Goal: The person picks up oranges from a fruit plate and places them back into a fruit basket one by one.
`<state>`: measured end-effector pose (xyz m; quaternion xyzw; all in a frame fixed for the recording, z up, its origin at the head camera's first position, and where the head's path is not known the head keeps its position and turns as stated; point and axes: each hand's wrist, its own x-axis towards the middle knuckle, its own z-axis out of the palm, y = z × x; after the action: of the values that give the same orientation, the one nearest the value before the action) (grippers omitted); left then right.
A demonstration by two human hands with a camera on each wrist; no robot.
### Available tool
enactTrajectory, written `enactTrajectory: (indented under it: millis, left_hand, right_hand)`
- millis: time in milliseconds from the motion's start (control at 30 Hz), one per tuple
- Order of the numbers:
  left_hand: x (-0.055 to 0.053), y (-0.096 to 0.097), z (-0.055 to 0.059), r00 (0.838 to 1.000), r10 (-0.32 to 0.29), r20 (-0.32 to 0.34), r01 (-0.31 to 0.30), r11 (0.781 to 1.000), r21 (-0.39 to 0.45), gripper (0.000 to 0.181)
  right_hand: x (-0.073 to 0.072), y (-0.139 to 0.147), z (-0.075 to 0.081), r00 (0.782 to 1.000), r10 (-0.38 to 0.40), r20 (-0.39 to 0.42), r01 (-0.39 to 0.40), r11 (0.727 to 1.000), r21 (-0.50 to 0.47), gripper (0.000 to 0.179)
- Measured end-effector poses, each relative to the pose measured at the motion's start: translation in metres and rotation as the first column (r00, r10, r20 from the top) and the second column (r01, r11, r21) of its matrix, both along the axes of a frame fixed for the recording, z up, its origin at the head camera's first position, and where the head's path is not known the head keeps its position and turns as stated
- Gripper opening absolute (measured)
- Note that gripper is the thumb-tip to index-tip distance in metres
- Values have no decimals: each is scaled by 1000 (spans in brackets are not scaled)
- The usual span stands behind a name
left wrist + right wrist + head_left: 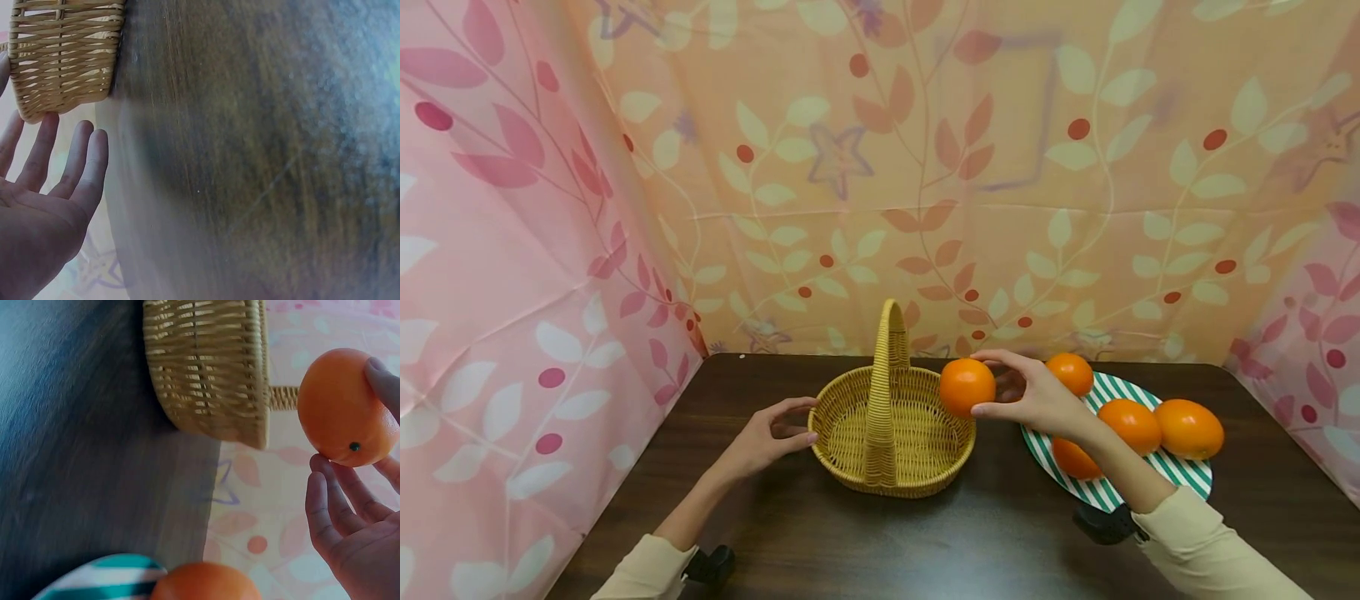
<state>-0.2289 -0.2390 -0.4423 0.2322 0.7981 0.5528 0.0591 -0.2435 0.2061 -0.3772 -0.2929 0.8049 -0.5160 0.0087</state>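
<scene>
My right hand [1036, 398] holds an orange [967, 388] between thumb and fingers, over the right rim of a woven basket [895, 482] with a tall arched handle. In the right wrist view the same orange [344, 406] shows a small green stem spot and sits higher than the basket's rim. My left hand [762, 442] is at the basket's left side, thumb and fingertips right at the rim. From the left wrist view, its fingers [78, 162] look nearly straight beside the wicker wall. No fruit shows inside the basket.
To the right lies a green-and-white striped plate [1193, 478] bearing several oranges [1189, 429], partly covered by my right forearm. Everything stands on a dark wooden table [985, 533]. Patterned cloth [820, 208] hangs behind and at both sides.
</scene>
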Motion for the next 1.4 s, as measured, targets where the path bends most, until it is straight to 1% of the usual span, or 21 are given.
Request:
enactTrajectory:
  millis: [167, 300, 467, 600, 733, 867, 967, 1100, 1267, 1400]
  left_hand:
    - [0, 0, 0, 1000, -6, 2, 6, 1000, -5, 55]
    - [-1, 0, -1, 1000, 4, 2, -4, 1000, -6, 55]
    - [-1, -1, 0, 1000, 8, -5, -8, 1000, -10, 55]
    - [-2, -1, -1, 1000, -2, -19, 2, 1000, -17, 54]
    - [-1, -2, -1, 1000, -6, -14, 6, 1000, -14, 54]
    - [-1, -1, 0, 1000, -3, -9, 3, 1000, -15, 55]
    - [-1, -1, 0, 1000, -2, -13, 2, 1000, -17, 55]
    - [-1, 0, 1, 1000, -3, -15, 3, 1000, -20, 54]
    - [-2, -1, -1, 1000, -1, -11, 0, 1000, -27, 55]
    - [-2, -2, -1, 1000, 5, -6, -5, 999, -43, 55]
  right_hand:
    - [-3, -13, -3, 1000, 20, 0, -20, 1000, 7, 68]
    - [-7, -22, -3, 999, 35, -1, -35, 999, 14, 70]
    - [-12, -36, -3, 998, 60, 4, -60, 998, 21, 67]
    - [-15, -47, -8, 995, 99, -11, -99, 995, 27, 65]
    - [-17, -55, -14, 992, 120, -24, -119, 992, 45, 65]
    - [-17, -62, -18, 991, 135, -11, -134, 990, 51, 70]
    - [-16, -66, -22, 989, 145, -21, -144, 987, 65, 73]
    - [-15, -71, -26, 987, 152, -47, -147, 985, 92, 69]
    - [-13, -75, -33, 987, 155, -51, -148, 981, 122, 66]
    - [-10, -78, -37, 984, 168, -55, -156, 974, 167, 68]
